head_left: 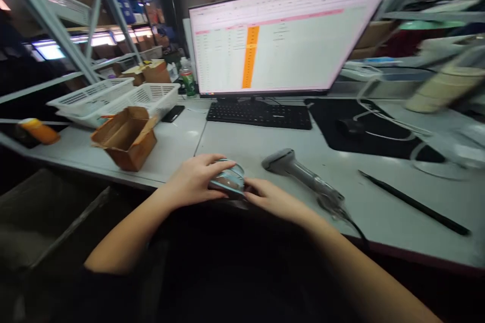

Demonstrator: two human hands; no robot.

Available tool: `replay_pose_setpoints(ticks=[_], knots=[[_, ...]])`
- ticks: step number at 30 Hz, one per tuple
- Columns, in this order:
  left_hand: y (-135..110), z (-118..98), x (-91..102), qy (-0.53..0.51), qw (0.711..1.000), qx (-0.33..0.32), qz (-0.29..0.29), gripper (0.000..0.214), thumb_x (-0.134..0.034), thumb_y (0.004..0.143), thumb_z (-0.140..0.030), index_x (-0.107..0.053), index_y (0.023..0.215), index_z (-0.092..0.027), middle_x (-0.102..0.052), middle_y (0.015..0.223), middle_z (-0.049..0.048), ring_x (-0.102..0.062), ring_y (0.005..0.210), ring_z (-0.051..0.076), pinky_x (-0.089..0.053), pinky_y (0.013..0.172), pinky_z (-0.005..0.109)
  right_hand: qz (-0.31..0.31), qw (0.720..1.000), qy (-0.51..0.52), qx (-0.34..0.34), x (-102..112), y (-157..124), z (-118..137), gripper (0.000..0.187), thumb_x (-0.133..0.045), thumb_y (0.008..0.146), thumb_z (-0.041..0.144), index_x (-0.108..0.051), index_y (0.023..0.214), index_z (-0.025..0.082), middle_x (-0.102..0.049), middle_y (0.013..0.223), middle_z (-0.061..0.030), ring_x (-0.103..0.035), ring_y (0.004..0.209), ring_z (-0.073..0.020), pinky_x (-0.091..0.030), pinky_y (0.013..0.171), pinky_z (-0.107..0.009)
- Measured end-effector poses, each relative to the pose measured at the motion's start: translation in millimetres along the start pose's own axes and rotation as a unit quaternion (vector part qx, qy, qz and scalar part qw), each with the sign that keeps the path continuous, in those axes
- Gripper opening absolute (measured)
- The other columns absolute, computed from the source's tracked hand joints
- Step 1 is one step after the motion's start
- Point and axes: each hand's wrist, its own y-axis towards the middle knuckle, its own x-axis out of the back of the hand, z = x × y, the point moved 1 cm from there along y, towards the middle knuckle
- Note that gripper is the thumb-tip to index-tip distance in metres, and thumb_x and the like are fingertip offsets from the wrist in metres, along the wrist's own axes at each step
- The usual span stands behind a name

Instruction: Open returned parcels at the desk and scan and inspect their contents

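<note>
My left hand (195, 179) and my right hand (275, 201) meet at the near edge of the grey desk (379, 197). Between them they hold a small shiny packet (229, 180), clear or silvery, blurred by motion. The left hand's fingers curl over its top; the right hand's fingers pinch its right end. A grey handheld barcode scanner (303, 176) lies on the desk just right of the hands, its cable running off the front edge.
A monitor (280, 40) with a spreadsheet stands behind a black keyboard (259, 113). A mouse (350, 126) sits on a black mat. An open cardboard box (125, 136), white baskets (113, 101), a green bottle (187, 78) and a black pen (413, 203) are also on the desk.
</note>
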Motion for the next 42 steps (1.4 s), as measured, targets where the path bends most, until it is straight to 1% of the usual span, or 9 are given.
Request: replay_pose_setpoints(ticks=[9, 14, 17, 20, 25, 27, 30, 36, 42], knots=[[3, -5, -5.9, 0.064, 0.997, -0.031, 0.013, 0.057, -0.07, 0.089, -0.047, -0.055, 0.141, -0.029, -0.058, 0.142, 0.0074, -0.063, 0.118, 0.026, -0.052, 0.092, 0.036, 0.13, 0.976, 0.158, -0.074, 7, 5, -16, 0.04, -0.057, 0.088, 0.056, -0.062, 0.076, 0.018, -0.058, 0.069, -0.0013, -0.051, 0.065, -0.0166, -0.042, 0.062, -0.03], [14, -16, -8.0, 0.1, 0.99, -0.068, 0.069, 0.05, -0.065, 0.092, -0.048, -0.057, 0.137, -0.03, -0.063, 0.13, 0.0048, -0.067, 0.101, 0.024, -0.052, 0.077, 0.032, 0.093, 0.936, 0.316, -0.128, 19, -6, 7, 0.051, -0.061, 0.078, 0.068, -0.054, 0.063, 0.02, -0.032, 0.057, 0.0055, -0.025, 0.05, -0.0094, -0.023, 0.047, -0.026], [19, -23, -7.1, 0.085, 0.989, -0.087, 0.08, 0.073, -0.073, 0.086, -0.041, -0.042, 0.15, -0.027, -0.064, 0.126, 0.0066, -0.067, 0.1, 0.025, -0.053, 0.077, 0.034, 0.093, 0.973, 0.197, -0.076, 33, -10, 34, 0.049, -0.051, 0.088, 0.062, -0.057, 0.064, 0.02, -0.04, 0.054, 0.0021, -0.035, 0.05, -0.0119, -0.031, 0.049, -0.028], [14, -18, -3.8, 0.023, 0.995, -0.087, 0.05, 0.101, -0.082, 0.078, -0.041, -0.023, 0.16, -0.023, -0.057, 0.139, 0.0127, -0.061, 0.119, 0.029, -0.052, 0.096, 0.039, 0.049, 0.992, -0.108, 0.033, 43, -14, 56, 0.043, -0.042, 0.1, 0.043, -0.062, 0.07, 0.02, -0.058, 0.064, -0.0029, -0.052, 0.059, -0.0161, -0.038, 0.059, -0.03], [-18, 26, -19.5, -0.129, 0.987, 0.078, -0.062, 0.095, -0.083, 0.076, -0.047, -0.033, 0.155, -0.03, -0.053, 0.144, 0.0121, -0.054, 0.132, 0.031, -0.045, 0.111, 0.048, -0.078, 0.851, -0.486, 0.181, 41, -23, 68, 0.025, -0.046, 0.095, 0.01, -0.062, 0.077, 0.018, -0.064, 0.073, -0.0076, -0.059, 0.066, -0.0214, -0.043, 0.069, -0.036], [-30, 44, -33.9, -0.194, 0.965, 0.146, -0.099, 0.09, -0.08, 0.077, -0.051, -0.037, 0.153, -0.028, -0.053, 0.143, 0.0132, -0.053, 0.133, 0.031, -0.044, 0.112, 0.049, -0.084, 0.828, -0.507, 0.224, 40, -23, 68, 0.027, -0.044, 0.092, 0.003, -0.064, 0.08, 0.018, -0.067, 0.08, -0.01, -0.062, 0.074, -0.0235, -0.047, 0.078, -0.039], [-39, 49, -47.3, -0.234, 0.936, 0.2, -0.169, 0.092, -0.074, 0.078, -0.064, -0.036, 0.153, -0.026, -0.039, 0.154, 0.0164, -0.039, 0.145, 0.036, -0.037, 0.117, 0.056, -0.089, 0.841, -0.458, 0.273, 41, -18, 70, 0.03, -0.043, 0.093, 0.002, -0.066, 0.087, 0.018, -0.071, 0.094, -0.0115, -0.066, 0.09, -0.0247, -0.05, 0.088, -0.04], [-35, -6, -41.4, -0.193, 0.946, 0.152, -0.211, 0.099, -0.074, 0.082, -0.053, -0.016, 0.159, -0.032, -0.025, 0.161, 0.0145, -0.026, 0.151, 0.037, -0.029, 0.121, 0.06, -0.08, 0.843, -0.405, 0.345, 34, -7, 78, 0.021, -0.047, 0.094, 0.009, -0.066, 0.091, 0.017, -0.069, 0.109, -0.0149, -0.063, 0.112, -0.0276, -0.054, 0.09, -0.039], [-29, -19, -63.9, -0.156, 0.952, 0.132, -0.226, 0.099, -0.064, 0.077, -0.03, -0.004, 0.156, -0.031, -0.032, 0.142, 0.0148, -0.038, 0.137, 0.035, -0.037, 0.114, 0.062, 0.065, 0.889, -0.376, 0.255, 42, 17, 97, 0.018, -0.053, 0.091, 0.009, -0.068, 0.092, 0.019, -0.064, 0.099, -0.0063, -0.059, 0.071, -0.0147, -0.045, 0.062, -0.028]])
